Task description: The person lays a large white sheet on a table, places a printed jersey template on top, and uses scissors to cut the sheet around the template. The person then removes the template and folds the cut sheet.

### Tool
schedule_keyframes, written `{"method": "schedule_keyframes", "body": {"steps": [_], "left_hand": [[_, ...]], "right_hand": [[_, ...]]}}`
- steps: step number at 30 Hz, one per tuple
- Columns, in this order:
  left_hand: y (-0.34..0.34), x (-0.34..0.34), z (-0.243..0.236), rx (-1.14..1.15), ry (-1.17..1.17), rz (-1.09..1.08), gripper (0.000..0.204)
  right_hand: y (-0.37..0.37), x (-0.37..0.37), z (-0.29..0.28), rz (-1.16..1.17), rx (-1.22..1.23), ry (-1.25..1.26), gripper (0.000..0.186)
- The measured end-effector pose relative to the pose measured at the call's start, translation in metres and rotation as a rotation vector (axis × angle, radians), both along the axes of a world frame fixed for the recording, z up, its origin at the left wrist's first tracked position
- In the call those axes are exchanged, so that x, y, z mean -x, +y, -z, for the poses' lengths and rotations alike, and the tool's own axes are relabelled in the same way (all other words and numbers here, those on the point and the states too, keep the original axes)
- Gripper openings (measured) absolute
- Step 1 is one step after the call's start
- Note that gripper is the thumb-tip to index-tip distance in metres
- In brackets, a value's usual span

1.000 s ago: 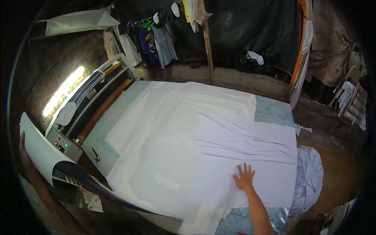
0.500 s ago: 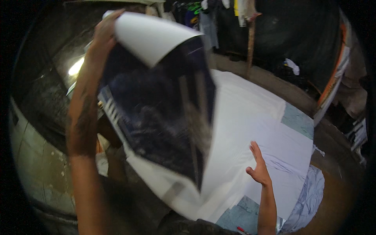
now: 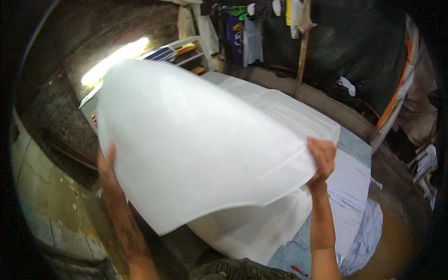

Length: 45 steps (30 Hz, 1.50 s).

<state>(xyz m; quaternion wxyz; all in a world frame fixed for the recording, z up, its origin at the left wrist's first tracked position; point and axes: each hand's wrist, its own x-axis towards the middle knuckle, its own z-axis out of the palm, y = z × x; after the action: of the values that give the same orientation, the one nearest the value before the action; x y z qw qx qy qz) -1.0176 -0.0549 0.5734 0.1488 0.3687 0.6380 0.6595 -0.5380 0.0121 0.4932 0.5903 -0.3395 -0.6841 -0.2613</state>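
Both hands, left hand and right hand, pinch opposite edges of a big white sheet, fingers closed on it, keeping it spread above the table.

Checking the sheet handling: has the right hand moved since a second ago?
Yes. The right hand has left the white cloth on the table and risen to grip the big sheet's edge.

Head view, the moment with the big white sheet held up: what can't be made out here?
- Most of the table and the machine behind it: covered by the white sheet.
- Left hand: fingers hidden behind the sheet's edge.
- Right hand: fingertips tucked under the sheet.
- Hanging clothes: too dark and small for detail.
- Red object at the lower edge: too small to identify.
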Motion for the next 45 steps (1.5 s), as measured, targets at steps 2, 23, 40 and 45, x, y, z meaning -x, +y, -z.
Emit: {"method": "schedule_keyframes", "body": {"steps": [2,23,40,45], "left_hand": [[-0.012,0.01,0.096,-0.111,0.274,0.197,0.059],[-0.067,-0.125,0.495,0.714,-0.709,0.047,0.059],[-0.078,-0.079,0.457,0.92,-0.446,0.354,0.032],[-0.09,0.04,0.473,0.787,-0.528,0.389,0.025]], "right_hand": [[-0.012,0.01,0.035,0.001,0.082,-0.14,0.015],[-0.069,-0.018,0.34,0.197,1.308,0.131,0.054],[-0.067,0.057,0.326,0.228,1.39,-0.301,0.049],[-0.05,0.13,0.318,0.265,1.224,-0.099,0.046]]}}
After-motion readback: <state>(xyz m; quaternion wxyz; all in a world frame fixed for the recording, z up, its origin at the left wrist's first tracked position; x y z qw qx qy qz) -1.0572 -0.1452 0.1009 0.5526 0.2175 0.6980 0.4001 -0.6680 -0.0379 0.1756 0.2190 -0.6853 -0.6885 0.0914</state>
